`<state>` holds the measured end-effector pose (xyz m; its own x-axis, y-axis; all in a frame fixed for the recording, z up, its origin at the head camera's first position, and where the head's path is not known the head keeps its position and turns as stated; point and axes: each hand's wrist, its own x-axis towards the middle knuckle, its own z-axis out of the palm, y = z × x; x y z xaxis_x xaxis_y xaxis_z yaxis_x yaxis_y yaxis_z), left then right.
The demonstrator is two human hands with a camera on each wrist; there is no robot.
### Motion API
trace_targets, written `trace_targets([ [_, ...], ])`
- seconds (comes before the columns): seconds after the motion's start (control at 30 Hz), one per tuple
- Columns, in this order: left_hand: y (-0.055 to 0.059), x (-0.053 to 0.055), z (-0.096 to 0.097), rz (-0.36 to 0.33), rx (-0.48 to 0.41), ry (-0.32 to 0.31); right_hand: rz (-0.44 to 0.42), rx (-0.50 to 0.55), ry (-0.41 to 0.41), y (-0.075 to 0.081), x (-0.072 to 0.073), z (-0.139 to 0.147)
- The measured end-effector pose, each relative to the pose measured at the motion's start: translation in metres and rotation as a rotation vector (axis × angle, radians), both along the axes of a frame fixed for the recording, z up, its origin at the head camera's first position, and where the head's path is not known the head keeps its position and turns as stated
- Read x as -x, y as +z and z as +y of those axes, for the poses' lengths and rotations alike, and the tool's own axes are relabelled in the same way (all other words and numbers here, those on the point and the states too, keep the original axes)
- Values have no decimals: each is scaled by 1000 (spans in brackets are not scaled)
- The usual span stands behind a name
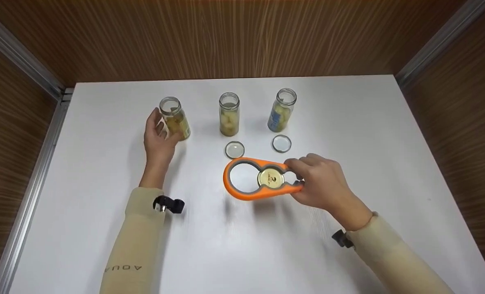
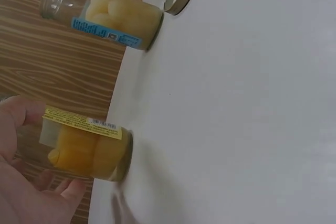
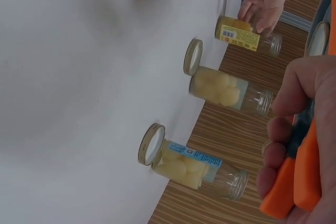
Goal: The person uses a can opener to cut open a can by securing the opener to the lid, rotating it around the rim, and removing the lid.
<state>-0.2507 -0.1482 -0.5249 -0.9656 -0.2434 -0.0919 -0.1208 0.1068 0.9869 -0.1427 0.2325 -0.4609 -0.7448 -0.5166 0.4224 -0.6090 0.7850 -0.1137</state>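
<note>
My left hand [image 1: 159, 141] is around the left glass jar [image 1: 177, 124], which has orange-yellow fruit and a yellow label. Its thumb lies across the near side, while the other fingers are loosely bent on the far left, with a gap to the glass. The jar stands upright without a lid. My right hand [image 1: 322, 179] grips the handles of an orange and grey jar opener [image 1: 236, 194] above the table. A gold lid [image 1: 270, 178] sits in the opener's middle opening. In the right wrist view, the opener's orange handles [image 3: 307, 174] lie within the curled fingers.
Two more lidless jars with pale fruit, a middle jar [image 1: 229, 118] and a right jar [image 1: 281, 114], stand in a row. Before them lie two upturned lids, one left [image 1: 234, 150], one right [image 1: 281, 143]. Wood-grain panels [image 1: 242, 41] border the white table [image 1: 373, 163].
</note>
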Motion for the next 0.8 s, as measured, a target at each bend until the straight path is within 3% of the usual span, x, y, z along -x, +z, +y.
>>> trace_targets([
  [0.23, -9, -36, 13, 94, -27, 161, 6, 8, 7, 0, 0, -2],
  [0.37, -12, -61, 32, 156, -106, 157, -7, 6, 8, 1, -1, -3],
  [0.43, -13, -75, 46, 173, -172, 101, -11, 3, 10, 1, -2, -4],
  [0.5, -12, -91, 62, 165, -264, -1, -12, 3, 11, 1, -2, -4],
  [0.67, -1, -130, 104, 40, -543, -356, -15, 8, 16, 2, -1, -4],
  [0.73, 3, -141, 116, -7, -644, -455, -23, 11, 19, 2, -1, -5],
  [0.8, 5, -147, 127, -46, -724, -506, -25, 14, 17, 1, -2, -5],
])
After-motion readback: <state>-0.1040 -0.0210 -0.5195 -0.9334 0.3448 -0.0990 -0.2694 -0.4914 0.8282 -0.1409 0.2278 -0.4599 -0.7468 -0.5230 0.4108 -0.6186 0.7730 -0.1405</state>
